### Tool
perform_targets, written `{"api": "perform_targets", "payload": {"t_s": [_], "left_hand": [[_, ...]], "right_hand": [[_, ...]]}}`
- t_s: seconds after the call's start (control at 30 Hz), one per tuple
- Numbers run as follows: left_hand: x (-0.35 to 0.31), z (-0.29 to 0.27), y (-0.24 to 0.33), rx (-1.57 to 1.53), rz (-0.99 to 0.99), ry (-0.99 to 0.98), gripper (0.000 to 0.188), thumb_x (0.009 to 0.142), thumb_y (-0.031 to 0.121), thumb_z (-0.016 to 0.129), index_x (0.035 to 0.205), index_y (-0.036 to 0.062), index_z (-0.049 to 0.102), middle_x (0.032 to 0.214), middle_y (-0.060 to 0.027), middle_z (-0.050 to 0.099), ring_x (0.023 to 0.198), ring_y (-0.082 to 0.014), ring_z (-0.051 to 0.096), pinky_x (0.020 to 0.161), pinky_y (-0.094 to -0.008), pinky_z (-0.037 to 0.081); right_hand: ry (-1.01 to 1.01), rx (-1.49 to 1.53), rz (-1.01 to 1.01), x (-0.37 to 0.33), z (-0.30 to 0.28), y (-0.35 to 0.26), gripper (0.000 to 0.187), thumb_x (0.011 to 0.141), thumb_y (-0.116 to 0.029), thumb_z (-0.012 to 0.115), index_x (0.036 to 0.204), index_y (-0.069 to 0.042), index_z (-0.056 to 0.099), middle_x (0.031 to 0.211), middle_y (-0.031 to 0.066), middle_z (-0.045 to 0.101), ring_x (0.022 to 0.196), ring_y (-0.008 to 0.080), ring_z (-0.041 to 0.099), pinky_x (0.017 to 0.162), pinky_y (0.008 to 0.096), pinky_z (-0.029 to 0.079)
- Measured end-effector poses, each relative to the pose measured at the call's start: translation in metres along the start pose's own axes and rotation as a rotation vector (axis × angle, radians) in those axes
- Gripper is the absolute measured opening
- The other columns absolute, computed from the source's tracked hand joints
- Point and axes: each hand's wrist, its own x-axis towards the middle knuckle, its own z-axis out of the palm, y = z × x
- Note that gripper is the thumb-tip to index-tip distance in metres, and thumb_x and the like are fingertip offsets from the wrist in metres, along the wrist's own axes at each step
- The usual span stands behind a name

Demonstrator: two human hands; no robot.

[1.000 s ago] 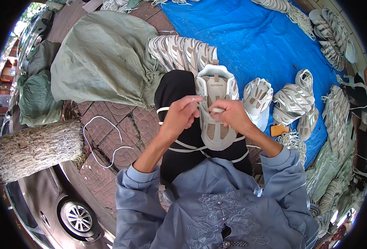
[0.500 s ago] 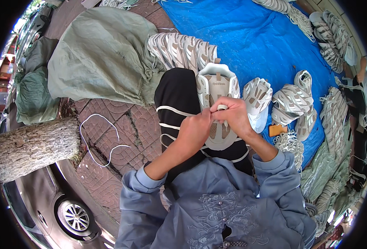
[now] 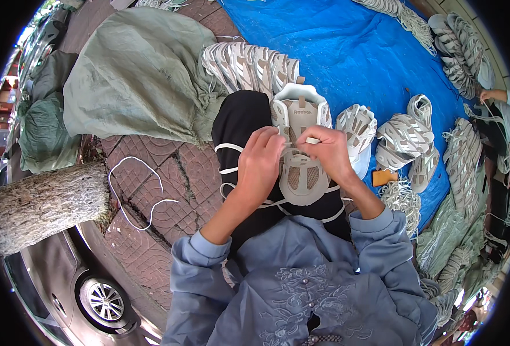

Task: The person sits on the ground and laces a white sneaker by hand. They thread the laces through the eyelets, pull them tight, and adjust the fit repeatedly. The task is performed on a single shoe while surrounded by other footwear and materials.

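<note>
A white and beige sneaker upper [image 3: 302, 184] lies across my lap, toe toward me and tongue showing. My left hand [image 3: 259, 164] is closed in a pinch at its left eyelet edge, on what looks like the white shoelace. My right hand [image 3: 330, 151] pinches at the throat of the shoe, close to the left fingertips, with a short lace stretch [image 3: 290, 144] between them. A small cream band-like piece [image 3: 312, 140] shows at my right fingers; its kind is unclear. Loose white lace [image 3: 229, 147] loops over my black trouser legs [image 3: 240, 115].
Nested sneaker uppers [image 3: 249, 62] stand beyond my knees, beside a grey-green sack [image 3: 134, 75]. On the blue tarp [image 3: 324, 40] lie more uppers [image 3: 406, 138], an orange-yellow block [image 3: 384, 177] and a lace bundle [image 3: 402, 202]. A tree trunk [image 3: 47, 202] and loose lace [image 3: 112, 183] are left.
My hands have moved up the shoe toward its tongue and slightly apart, uncovering the toe area. At the far right, another person's hand and sleeve now show more fully.
</note>
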Motion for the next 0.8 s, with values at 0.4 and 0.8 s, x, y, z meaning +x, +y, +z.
{"api": "perform_targets", "payload": {"t_s": [0.4,0.8], "left_hand": [[-0.033,0.026,0.001,0.083,-0.32,-0.086,0.004,0.075,0.003,0.053,0.072,0.0023,0.05,0.061,-0.0144,0.056,0.051,-0.0307,0.057,0.045,-0.0377,0.046],[-0.031,0.025,0.003,0.094,-0.393,-0.118,0.003,0.075,0.004,0.054,0.073,0.0023,0.052,0.062,-0.0139,0.056,0.055,-0.0302,0.057,0.048,-0.0367,0.046]], "right_hand": [[-0.258,-0.132,0.282,0.005,0.003,-0.005,0.005,0.069,-0.002,0.053,0.073,-0.002,0.057,0.059,0.0023,0.054,0.046,0.0073,0.05,0.044,0.0225,0.039],[-0.22,-0.125,0.262,0.002,0.003,-0.009,0.006,0.068,-0.003,0.056,0.074,-0.002,0.058,0.059,0.0014,0.055,0.046,0.0063,0.05,0.044,0.0213,0.04]]}}
